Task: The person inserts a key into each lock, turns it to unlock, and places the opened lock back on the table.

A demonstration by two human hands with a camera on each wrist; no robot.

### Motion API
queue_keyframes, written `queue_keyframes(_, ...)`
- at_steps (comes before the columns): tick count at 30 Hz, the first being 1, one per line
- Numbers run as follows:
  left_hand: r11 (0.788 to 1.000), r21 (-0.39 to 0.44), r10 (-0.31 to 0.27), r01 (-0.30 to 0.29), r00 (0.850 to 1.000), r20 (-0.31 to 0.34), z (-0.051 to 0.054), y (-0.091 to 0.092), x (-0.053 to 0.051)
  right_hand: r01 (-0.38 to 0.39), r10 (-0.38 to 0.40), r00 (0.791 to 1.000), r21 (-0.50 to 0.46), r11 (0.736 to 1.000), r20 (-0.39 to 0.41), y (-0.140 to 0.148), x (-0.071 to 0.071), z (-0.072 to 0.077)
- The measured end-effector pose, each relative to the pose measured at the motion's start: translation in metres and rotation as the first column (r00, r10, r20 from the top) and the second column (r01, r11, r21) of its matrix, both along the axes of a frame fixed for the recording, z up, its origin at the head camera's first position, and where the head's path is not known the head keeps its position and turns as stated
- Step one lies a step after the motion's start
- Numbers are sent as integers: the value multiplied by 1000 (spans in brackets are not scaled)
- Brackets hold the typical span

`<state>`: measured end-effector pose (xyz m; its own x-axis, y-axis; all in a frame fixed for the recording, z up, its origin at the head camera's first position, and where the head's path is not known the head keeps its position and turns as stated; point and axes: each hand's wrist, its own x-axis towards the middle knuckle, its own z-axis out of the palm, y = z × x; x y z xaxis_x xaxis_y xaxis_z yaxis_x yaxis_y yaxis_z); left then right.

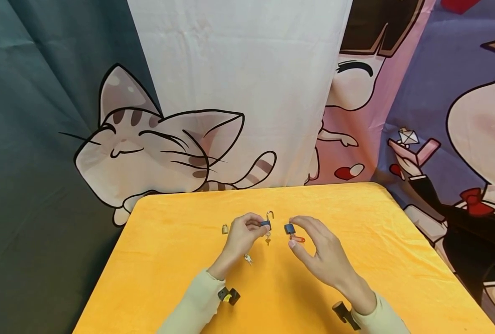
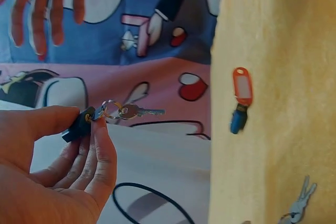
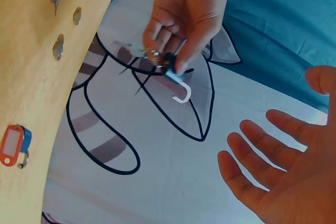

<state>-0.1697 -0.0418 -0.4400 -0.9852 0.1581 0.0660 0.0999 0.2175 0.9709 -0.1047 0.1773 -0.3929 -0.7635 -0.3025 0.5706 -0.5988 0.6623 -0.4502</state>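
Note:
My left hand (image 1: 241,236) pinches a small blue padlock (image 1: 266,224) above the table, its shackle swung open and pointing up. A key sits in the padlock's keyhole, and from its ring hangs a second key (image 2: 149,112). My right hand (image 1: 328,257) is raised with its fingers spread and relaxed; nothing lies in it in the right wrist view. In the head view its thumb and fingertips appear around another blue padlock (image 1: 289,228) with a red key tag (image 1: 298,239), but both wrist views show that padlock lying on the table, apart from the hand.
A yellow cloth covers the table (image 1: 180,287). On it, left of my left hand, lies a small brass padlock (image 1: 225,229); a bunch of silver keys (image 1: 248,259) is nearer me. Cartoon-printed fabric (image 1: 239,69) hangs behind the table's far edge.

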Motion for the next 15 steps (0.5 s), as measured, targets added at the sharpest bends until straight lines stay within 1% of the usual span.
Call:
queue_keyframes(5,1000,-26,6,-5,999,33,-10,7,-15,-14,14,1000,15,1000,-3,1,1,-1)
queue_keyframes(11,997,-61,44,-39,995,84,-23,17,-33,-15,15,1000,21,1000,-5,2,2,-4)
queue_keyframes(15,991,-120,72,-59,992,107,-33,21,-44,-18,18,1000,38,999,-11,2,3,-5)
